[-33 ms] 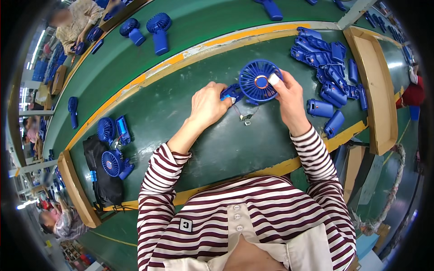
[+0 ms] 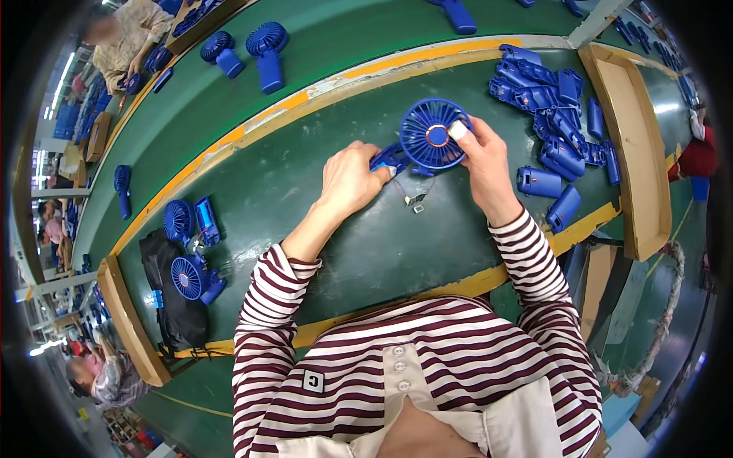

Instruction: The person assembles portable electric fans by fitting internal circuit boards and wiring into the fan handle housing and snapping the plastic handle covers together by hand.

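Observation:
A blue handheld fan [image 2: 435, 134] is between my two hands above the green bench. My right hand [image 2: 489, 164] pinches the right side of its round grille, the thumb lying over the front near the hub. My left hand [image 2: 351, 177] is closed round the fan's blue handle part [image 2: 388, 159], which slants to the left; much of that part is hidden by the fingers. Thin wires hang below the grille, with a small circuit board [image 2: 414, 201] at their end, just over or on the bench.
Several blue handle shells [image 2: 561, 156] are heaped at right beside a cardboard tray [image 2: 630, 153]. Left lie two fans [image 2: 188, 276] with wired parts, a black bag [image 2: 179, 305] and another cardboard tray [image 2: 130, 320]. More fans [image 2: 267, 57] lie on the green belt [image 2: 336, 46] beyond.
The fan and both hands have shifted very slightly to the left. The small circuit board hanging from the wires has turned a little.

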The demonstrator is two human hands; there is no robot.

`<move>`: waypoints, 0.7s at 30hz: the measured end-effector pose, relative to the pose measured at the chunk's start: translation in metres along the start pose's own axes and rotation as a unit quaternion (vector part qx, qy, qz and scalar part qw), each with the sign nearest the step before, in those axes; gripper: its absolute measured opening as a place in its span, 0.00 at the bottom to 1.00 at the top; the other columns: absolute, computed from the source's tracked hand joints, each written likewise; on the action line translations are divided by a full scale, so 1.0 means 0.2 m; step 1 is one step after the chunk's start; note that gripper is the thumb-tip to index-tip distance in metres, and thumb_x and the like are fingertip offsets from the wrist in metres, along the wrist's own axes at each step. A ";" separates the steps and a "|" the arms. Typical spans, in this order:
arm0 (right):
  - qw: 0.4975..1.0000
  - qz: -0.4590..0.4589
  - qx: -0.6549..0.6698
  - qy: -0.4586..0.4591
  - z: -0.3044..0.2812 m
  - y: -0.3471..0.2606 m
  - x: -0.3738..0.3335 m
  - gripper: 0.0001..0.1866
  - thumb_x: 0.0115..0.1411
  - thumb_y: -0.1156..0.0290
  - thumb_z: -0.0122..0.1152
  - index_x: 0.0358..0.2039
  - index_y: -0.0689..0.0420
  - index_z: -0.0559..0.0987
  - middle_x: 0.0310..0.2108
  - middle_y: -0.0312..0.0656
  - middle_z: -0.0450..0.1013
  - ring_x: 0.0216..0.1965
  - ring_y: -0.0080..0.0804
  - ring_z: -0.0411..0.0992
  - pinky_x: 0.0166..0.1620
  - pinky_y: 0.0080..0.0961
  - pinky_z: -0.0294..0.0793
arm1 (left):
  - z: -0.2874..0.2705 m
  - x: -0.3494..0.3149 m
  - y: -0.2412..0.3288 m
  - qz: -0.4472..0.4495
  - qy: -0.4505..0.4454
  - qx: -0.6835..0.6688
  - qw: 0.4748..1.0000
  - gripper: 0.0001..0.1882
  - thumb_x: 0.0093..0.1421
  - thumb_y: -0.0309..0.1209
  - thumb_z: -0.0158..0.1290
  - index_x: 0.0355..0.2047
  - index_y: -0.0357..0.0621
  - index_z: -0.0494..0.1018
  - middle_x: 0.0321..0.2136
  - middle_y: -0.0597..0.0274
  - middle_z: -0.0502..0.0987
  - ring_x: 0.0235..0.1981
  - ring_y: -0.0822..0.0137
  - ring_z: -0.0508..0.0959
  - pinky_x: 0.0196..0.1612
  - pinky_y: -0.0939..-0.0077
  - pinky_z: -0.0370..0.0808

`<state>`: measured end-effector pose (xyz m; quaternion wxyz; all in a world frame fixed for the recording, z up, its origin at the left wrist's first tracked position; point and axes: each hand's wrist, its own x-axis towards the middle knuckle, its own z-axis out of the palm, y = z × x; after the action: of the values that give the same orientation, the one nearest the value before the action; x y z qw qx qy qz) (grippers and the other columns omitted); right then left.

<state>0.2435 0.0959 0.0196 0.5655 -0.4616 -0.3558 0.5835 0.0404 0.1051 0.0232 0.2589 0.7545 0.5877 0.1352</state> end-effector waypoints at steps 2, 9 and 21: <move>1.000 0.018 0.008 -0.007 0.01 0.01 0.02 0.20 0.56 0.68 0.57 0.46 0.66 0.69 0.38 0.39 0.71 0.35 0.20 0.70 0.35 0.17 0.71 | 0.00 -0.02 0.00 -0.042 -0.020 -0.076 0.996 0.19 0.45 0.33 0.55 0.35 0.32 0.71 0.28 0.47 0.74 0.29 0.52 0.74 0.35 0.64 0.70; 0.992 0.074 0.051 -0.085 0.20 0.09 0.02 0.17 0.56 0.65 0.57 0.41 0.65 0.71 0.33 0.37 0.72 0.31 0.19 0.71 0.33 0.17 0.73 | 0.04 -0.25 -0.03 -0.118 -0.093 -0.522 0.839 0.14 0.52 0.21 0.47 0.41 0.34 0.68 0.32 0.56 0.77 0.30 0.72 0.75 0.34 0.81 0.72; 0.979 0.111 0.026 -0.168 0.35 0.17 0.00 0.17 0.57 0.63 0.55 0.38 0.65 0.71 0.31 0.38 0.72 0.29 0.19 0.71 0.31 0.17 0.73 | 0.08 -0.42 -0.09 -0.113 0.047 -0.527 0.841 0.10 0.57 0.28 0.50 0.37 0.34 0.68 0.23 0.63 0.75 0.21 0.78 0.72 0.25 0.83 0.71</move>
<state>0.1672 0.0996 0.0104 0.4409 -0.3788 -0.3774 0.7209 0.0119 0.0250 0.0085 0.6031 0.4250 0.5207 0.4296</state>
